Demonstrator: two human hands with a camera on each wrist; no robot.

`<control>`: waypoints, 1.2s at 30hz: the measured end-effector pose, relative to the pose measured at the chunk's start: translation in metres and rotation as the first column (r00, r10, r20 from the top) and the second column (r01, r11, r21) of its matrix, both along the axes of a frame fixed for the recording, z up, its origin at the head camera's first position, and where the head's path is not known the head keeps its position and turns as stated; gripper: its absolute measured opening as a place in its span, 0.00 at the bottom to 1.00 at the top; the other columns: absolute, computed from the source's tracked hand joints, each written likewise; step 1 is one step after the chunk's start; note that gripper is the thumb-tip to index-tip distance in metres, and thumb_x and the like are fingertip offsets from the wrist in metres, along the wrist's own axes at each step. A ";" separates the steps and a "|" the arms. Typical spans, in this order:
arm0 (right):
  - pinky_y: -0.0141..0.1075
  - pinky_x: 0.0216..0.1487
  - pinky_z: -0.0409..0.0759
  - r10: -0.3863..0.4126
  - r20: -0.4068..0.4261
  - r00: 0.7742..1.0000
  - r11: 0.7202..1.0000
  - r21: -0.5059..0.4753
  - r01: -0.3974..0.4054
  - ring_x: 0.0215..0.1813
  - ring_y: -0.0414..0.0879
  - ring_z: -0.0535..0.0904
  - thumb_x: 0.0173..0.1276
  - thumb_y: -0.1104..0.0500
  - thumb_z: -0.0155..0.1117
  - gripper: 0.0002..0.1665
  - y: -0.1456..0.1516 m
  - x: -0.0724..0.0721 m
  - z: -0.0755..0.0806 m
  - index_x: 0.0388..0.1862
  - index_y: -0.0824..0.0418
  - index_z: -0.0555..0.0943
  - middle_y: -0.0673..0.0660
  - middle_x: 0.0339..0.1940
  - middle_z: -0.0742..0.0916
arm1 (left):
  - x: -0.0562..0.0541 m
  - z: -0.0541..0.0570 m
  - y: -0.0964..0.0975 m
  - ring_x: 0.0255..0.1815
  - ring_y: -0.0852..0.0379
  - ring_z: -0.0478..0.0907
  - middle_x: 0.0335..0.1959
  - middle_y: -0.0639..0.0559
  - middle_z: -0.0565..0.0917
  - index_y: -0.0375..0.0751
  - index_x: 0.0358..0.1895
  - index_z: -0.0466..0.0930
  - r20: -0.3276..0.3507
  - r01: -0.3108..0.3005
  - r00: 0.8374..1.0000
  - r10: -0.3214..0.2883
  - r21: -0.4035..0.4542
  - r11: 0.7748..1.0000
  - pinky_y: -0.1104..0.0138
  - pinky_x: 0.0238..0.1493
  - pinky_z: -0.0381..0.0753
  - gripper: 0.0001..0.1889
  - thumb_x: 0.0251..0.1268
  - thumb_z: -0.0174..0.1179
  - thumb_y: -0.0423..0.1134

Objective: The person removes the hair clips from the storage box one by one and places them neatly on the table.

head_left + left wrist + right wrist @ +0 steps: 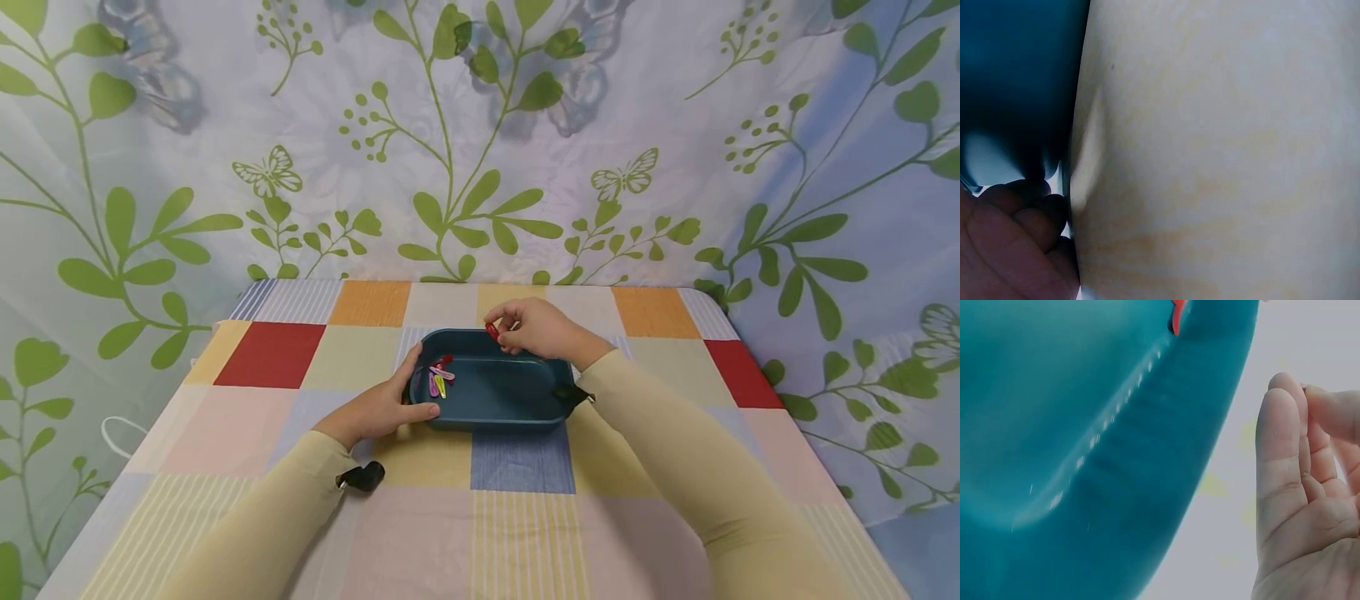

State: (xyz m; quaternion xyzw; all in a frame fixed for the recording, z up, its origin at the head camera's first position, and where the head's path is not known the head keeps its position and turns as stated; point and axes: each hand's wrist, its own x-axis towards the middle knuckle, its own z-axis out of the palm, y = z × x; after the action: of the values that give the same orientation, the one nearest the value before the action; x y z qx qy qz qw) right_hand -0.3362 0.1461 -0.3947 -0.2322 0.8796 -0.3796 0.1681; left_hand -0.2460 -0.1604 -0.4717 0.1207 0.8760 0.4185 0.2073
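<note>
A dark teal tray (pixel 510 392) sits on the table, with several small snap hair clips (pixel 441 385) in pink, purple, yellow and red gathered at its left end. My left hand (pixel 382 404) holds that end, thumb at the front corner and fingers along the side. In the left wrist view, curled fingers (pixel 1038 212) touch the tray's outer wall (pixel 1016 81). Above the tray's back rim, my right hand (pixel 536 327) pinches a red hair clip (pixel 492 331) between thumb and fingertips. In the right wrist view that clip is almost hidden; another red clip (pixel 1177 317) shows inside the tray.
A patchwork-checked cloth (pixel 375 533) covers the table. Behind it hangs a leaf-patterned curtain (pixel 480 150). A white cord loop (pixel 120 433) is at the table's left edge. Dark wrist-worn devices (pixel 363 477) hang at both cuffs.
</note>
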 end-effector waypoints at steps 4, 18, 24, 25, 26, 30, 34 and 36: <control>0.55 0.53 0.88 -0.062 0.002 0.998 0.998 -0.017 0.062 0.43 0.52 0.89 0.75 0.64 0.66 0.24 0.022 0.000 0.005 0.69 0.59 0.81 0.60 0.44 0.88 | 0.001 0.000 0.000 0.84 0.37 0.57 0.88 0.45 0.49 0.74 0.85 0.26 -0.005 0.001 1.000 -0.001 -0.001 1.000 0.37 0.81 0.58 0.60 0.67 0.69 0.62; 0.47 0.51 0.90 -0.224 0.014 0.974 0.973 -0.049 0.224 0.50 0.64 0.88 0.78 0.63 0.61 0.23 0.104 0.001 -0.003 0.70 0.60 0.79 0.62 0.46 0.87 | 0.003 0.000 0.003 0.84 0.35 0.56 0.87 0.43 0.52 0.73 0.86 0.27 0.017 -0.022 1.000 0.022 0.001 1.000 0.35 0.80 0.57 0.60 0.66 0.69 0.63; 0.51 0.54 0.89 -0.281 0.014 0.960 0.959 -0.033 0.281 0.48 0.61 0.88 0.78 0.64 0.60 0.24 0.135 0.004 -0.010 0.71 0.64 0.77 0.64 0.45 0.86 | 0.004 -0.001 0.004 0.85 0.36 0.55 0.88 0.45 0.49 0.73 0.85 0.27 0.005 -0.011 1.000 0.011 0.007 1.000 0.35 0.80 0.57 0.60 0.66 0.69 0.62; 0.51 0.53 0.89 -0.292 0.016 0.956 0.956 -0.030 0.293 0.47 0.61 0.88 0.78 0.64 0.60 0.24 0.140 0.004 -0.012 0.71 0.65 0.77 0.64 0.45 0.86 | 0.004 -0.001 0.003 0.85 0.36 0.54 0.88 0.45 0.48 0.73 0.85 0.26 0.004 -0.009 1.000 0.009 0.007 1.000 0.35 0.80 0.57 0.60 0.66 0.69 0.62; 0.50 0.53 0.89 -0.302 0.021 0.953 0.953 -0.028 0.302 0.47 0.61 0.88 0.78 0.64 0.60 0.25 0.144 0.004 -0.014 0.71 0.66 0.76 0.65 0.45 0.86 | 0.004 -0.001 0.003 0.85 0.36 0.54 0.88 0.45 0.48 0.74 0.85 0.26 0.002 -0.009 1.000 0.009 0.005 1.000 0.35 0.80 0.57 0.60 0.66 0.69 0.62; 0.44 0.50 0.90 -0.348 0.017 0.937 0.937 0.006 0.348 0.45 0.57 0.88 0.78 0.65 0.58 0.26 0.160 0.005 -0.023 0.72 0.69 0.75 0.65 0.44 0.87 | 0.004 0.000 0.003 0.85 0.35 0.55 0.88 0.44 0.48 0.74 0.85 0.26 0.006 -0.012 1.000 0.012 -0.001 1.000 0.35 0.80 0.57 0.60 0.66 0.69 0.63; 0.39 0.45 0.90 -0.388 0.032 0.921 0.922 0.022 0.387 0.42 0.52 0.88 0.76 0.67 0.58 0.26 0.172 0.005 -0.033 0.71 0.72 0.74 0.67 0.45 0.88 | 0.003 0.001 0.002 0.85 0.34 0.54 0.88 0.42 0.48 0.73 0.85 0.25 0.011 -0.010 1.000 0.010 0.001 1.000 0.35 0.80 0.57 0.61 0.67 0.68 0.63; 0.37 0.44 0.90 -0.404 0.047 0.914 0.915 0.027 0.403 0.42 0.51 0.88 0.75 0.68 0.59 0.27 0.176 0.006 -0.039 0.71 0.73 0.74 0.69 0.46 0.88 | 0.003 0.000 0.002 0.85 0.34 0.54 0.88 0.42 0.48 0.71 0.86 0.25 0.008 -0.005 1.000 0.005 0.002 1.000 0.34 0.80 0.56 0.61 0.67 0.68 0.63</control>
State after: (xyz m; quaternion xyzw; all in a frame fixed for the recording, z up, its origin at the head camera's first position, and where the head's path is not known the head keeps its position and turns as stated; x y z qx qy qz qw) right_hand -0.3306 0.3224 -0.4333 -0.0345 0.9070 -0.4048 0.1108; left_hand -0.2432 -0.1580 -0.4713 0.1171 0.8749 0.4205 0.2097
